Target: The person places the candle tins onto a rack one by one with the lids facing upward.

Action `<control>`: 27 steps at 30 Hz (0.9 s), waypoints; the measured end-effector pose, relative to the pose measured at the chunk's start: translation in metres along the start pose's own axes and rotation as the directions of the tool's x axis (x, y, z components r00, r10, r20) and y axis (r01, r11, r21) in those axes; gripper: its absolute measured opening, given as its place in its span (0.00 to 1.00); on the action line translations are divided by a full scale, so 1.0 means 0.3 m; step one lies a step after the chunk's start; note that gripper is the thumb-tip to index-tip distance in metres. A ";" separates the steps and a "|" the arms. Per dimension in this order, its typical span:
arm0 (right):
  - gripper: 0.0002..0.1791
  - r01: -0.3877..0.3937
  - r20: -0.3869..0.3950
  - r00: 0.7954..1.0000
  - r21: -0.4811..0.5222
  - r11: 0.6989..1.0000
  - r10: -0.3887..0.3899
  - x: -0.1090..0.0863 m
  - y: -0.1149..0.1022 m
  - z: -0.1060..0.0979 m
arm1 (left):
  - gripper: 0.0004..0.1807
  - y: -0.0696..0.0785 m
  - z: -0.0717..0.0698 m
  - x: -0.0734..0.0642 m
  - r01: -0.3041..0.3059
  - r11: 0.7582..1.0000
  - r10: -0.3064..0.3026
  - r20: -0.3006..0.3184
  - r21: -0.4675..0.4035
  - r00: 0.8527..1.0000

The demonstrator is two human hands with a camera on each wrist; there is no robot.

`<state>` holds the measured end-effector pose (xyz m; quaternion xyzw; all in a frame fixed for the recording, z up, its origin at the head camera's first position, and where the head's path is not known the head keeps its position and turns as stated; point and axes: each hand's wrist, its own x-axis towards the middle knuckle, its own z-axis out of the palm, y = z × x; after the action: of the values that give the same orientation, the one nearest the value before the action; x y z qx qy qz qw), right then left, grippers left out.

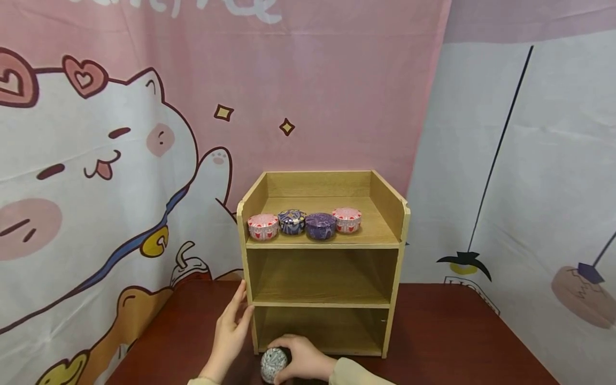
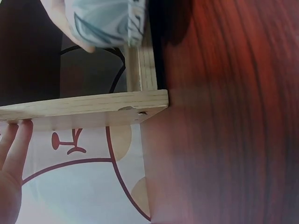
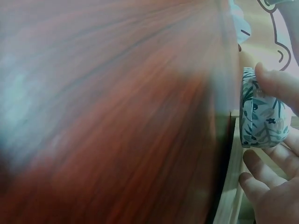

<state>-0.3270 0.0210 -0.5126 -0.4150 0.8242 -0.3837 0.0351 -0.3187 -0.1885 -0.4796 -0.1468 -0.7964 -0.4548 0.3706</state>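
Observation:
In the head view my right hand [image 1: 307,359] grips a small round tin [image 1: 274,366] by its sides, low in front of the wooden shelf's bottom compartment. Seen from the right wrist, the tin [image 3: 264,114] is white with green and grey-blue leaves, the thumb on one side and fingers on the other. My left hand [image 1: 229,334] touches the outer left side of the shelf [image 1: 321,305] with its fingers extended. In the left wrist view two fingers [image 2: 18,144] meet that side panel [image 2: 84,109], while the leaf-patterned tin [image 2: 105,21] shows blurred at the top.
On the shelf's top level stand a pink heart-patterned tin [image 1: 263,227], a dark blue patterned tin [image 1: 292,222], a purple tin [image 1: 320,226] and another pink tin [image 1: 347,220]. Beneath the shelf is a reddish-brown table [image 1: 447,331], with a printed cloth [image 1: 332,96] hanging behind.

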 end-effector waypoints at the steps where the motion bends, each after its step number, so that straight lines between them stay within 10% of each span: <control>1: 0.33 0.001 0.005 1.000 0.010 1.000 -0.001 -0.004 0.002 -0.005 | 0.37 -0.001 0.000 -0.001 0.000 1.000 0.000 -0.001 0.002 1.000; 27: 0.33 0.111 0.000 0.994 -0.092 0.989 -0.112 -0.069 -0.029 -0.113 | 0.36 -0.002 0.001 0.003 -0.011 0.999 0.011 -0.010 -0.050 1.000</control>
<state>-0.3206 0.0530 -0.4884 -0.4606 0.8166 -0.3479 -0.0078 -0.3199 -0.1886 -0.4794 -0.1580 -0.7821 -0.4732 0.3734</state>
